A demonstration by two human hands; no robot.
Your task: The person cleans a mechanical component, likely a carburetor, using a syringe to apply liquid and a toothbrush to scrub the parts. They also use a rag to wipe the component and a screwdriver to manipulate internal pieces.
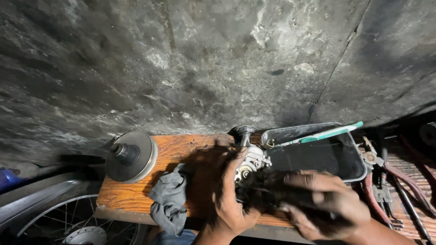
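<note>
My left hand (232, 199) grips a small silvery metal engine part (250, 162) over the wooden board (181, 149). My right hand (324, 202) is blurred and presses a dark, greasy rag or brush against the same part from the right. What exactly it holds is too smeared to tell. A grey cloth (169, 199) lies on the board just left of my left wrist.
A round metal pulley disc (131, 156) stands at the board's left end. A dark metal tray (327, 156) with a green-and-white toothbrush (324, 134) on its rim sits right. Pliers (379, 174) lie further right. A spoked wheel (68, 222) is lower left, below a rough concrete wall.
</note>
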